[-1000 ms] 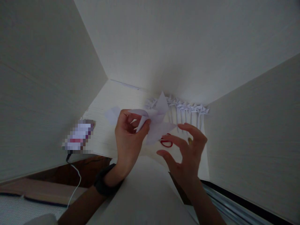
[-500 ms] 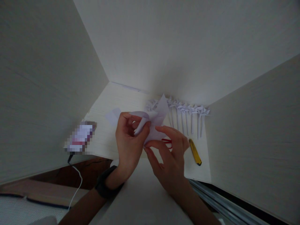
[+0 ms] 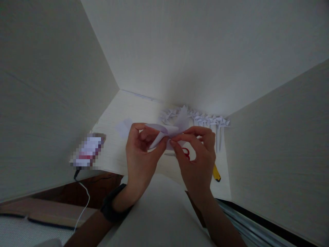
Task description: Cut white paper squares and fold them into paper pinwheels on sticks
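1. Desk filled the middle of the view, a pale surface boxed in by light panels at left, back and right.
2. Arms came up from six o'clock; the left one wore a dark watch at the wrist.
3. The left hand was curled shut, thumb and fingers pinching the left part of a folded sheet of white paper.
4. The right hand met it at three o'clock, its thumb and forefinger closed on the same paper, so both hands gripped it together above the desk.
5. The paper sat at the centre of the view, held off the surface, with one pointed flap sticking up toward twelve o'clock.
6. A row of paper pinwheels lay along the back wall at one o'clock from the hands, well apart from them.
7. A phone, blurred out, lay at nine o'clock near the desk edge, with a white cable trailing down from it.
8. A yellow cutter showed at four o'clock, just beside the right hand.
9. Red scissor handles peeked out behind the right hand's fingers.
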Available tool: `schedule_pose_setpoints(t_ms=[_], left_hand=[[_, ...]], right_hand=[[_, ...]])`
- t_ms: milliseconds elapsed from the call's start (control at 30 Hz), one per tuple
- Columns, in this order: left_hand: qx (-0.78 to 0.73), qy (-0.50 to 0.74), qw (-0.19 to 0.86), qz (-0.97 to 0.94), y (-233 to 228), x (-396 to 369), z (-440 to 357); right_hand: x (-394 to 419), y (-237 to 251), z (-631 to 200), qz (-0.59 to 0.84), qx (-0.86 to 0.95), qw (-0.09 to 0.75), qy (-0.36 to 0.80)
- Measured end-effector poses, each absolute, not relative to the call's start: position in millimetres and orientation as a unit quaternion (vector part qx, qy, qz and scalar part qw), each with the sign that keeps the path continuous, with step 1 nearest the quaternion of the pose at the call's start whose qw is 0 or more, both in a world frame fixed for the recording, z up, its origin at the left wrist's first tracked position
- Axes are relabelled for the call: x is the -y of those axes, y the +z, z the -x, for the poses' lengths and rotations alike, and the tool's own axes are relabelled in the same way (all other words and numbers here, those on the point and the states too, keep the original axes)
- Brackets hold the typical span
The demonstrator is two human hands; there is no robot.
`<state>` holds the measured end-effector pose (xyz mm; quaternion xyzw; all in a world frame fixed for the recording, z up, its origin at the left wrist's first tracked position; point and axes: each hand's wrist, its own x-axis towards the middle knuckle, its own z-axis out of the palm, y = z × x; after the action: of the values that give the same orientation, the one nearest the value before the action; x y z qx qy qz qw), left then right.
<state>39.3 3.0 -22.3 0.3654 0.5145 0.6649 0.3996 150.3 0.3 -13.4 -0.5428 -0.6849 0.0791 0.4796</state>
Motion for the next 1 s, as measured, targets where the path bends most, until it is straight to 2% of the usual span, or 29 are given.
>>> schedule_pose_setpoints(t_ms=[367,600,700,833,1000], left_hand=[[-0.495,0.631,0.478,-0.358,-23.0,0.6,-33.8],[-0.528,0.589,0.525,-0.313,-47.9,-0.2,-18.9],[-0.568,0.602,0.493,-0.267,-62.8,0.7,-3.4],[-0.627,0.623,0.418,-0.210,-72.3,1.1,23.2],[-0.669,0.610,0.379,-0.191,-79.9,0.1,46.1]], right_hand=[[-2.5,-20.6,-151.7,0.570,0.659,0.472,0.133],[0.6,-37.7,-153.3,0.585,0.632,0.470,0.195],[4.2,-63.0,-176.0,0.622,0.618,0.418,0.237],[11.1,-125.2,-212.6,0.682,0.604,0.318,0.261],[-6.5,-194.6,-194.4,0.640,0.664,0.205,0.328]])
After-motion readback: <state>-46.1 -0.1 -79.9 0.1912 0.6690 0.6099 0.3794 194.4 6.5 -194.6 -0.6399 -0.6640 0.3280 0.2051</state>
